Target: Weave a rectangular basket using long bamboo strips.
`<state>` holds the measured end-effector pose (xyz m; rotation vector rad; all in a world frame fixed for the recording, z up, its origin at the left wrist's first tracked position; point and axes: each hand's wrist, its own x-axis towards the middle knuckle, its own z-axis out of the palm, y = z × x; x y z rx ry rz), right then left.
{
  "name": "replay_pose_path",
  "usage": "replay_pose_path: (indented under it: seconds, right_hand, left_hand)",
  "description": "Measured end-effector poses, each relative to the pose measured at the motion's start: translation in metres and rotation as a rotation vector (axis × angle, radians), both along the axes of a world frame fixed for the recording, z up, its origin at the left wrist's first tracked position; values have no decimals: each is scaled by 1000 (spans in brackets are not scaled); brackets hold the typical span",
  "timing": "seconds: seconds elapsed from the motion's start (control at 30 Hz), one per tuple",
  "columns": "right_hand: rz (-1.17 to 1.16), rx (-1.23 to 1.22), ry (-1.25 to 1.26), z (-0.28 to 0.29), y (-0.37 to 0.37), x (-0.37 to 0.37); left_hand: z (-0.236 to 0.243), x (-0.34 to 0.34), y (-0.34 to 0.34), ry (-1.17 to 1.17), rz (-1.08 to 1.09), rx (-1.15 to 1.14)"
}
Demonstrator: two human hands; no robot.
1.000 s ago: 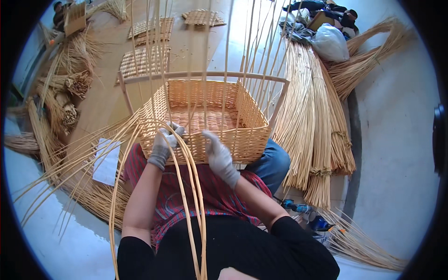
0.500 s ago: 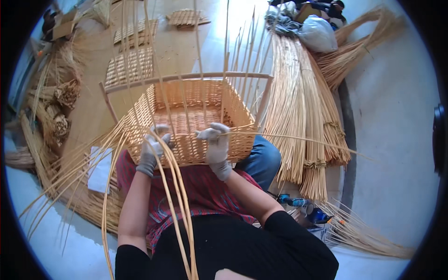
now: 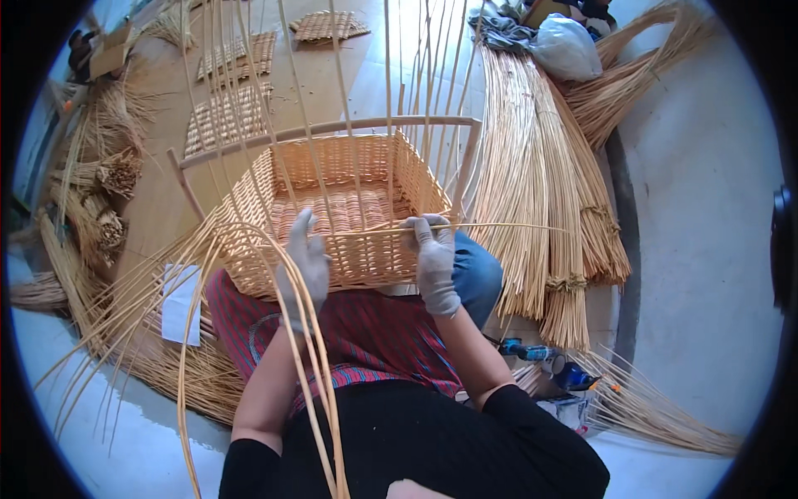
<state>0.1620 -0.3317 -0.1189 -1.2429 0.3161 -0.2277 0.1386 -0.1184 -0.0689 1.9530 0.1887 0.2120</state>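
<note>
A half-woven wicker basket (image 3: 366, 256) rests across my lap, tall upright stakes rising from its walls. At the right part of its near rim, my gloved right hand (image 3: 435, 262) pinches a thin willow rod (image 3: 507, 225), whose free end sticks out to the right. My gloved left hand (image 3: 308, 262) is at the near wall, left of the middle, its fingers raised and apart with nothing gripped. Several long loose rods (image 3: 303, 308) arch from the basket's left corner over the left wrist toward me. A wooden stick frame (image 3: 332, 125) spans the stakes above the basket.
Large bundles of willow rods (image 3: 540, 183) lie at the right, with a white plastic bag (image 3: 567, 48) behind. Woven panels (image 3: 229, 121) lie on the floor ahead. More rod bundles (image 3: 108, 183) line the left. A blue tool (image 3: 528, 351) is by my right knee.
My right hand has moved right along the near rim with the rod. My left hand has shifted right, and its fingers have straightened upward. The basket sits slightly differently.
</note>
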Motion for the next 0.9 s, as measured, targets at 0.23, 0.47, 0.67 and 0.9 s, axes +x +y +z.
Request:
replay_pose_path:
  seconds: [0.23, 0.47, 0.67, 0.9]
  right_hand:
    - [313, -766, -626, 74, 55, 79]
    - [177, -592, -422, 70, 42, 64]
    - [114, 230, -23, 14, -22, -7]
    - [48, -181, -141, 32, -53, 10]
  left_hand:
    - [-19, 44, -7, 420, -246, -128]
    - [-22, 45, -3, 473, -176, -197]
    - [-11, 25, -34, -129, 124, 48]
    - [-22, 63, -89, 489, -351, -418]
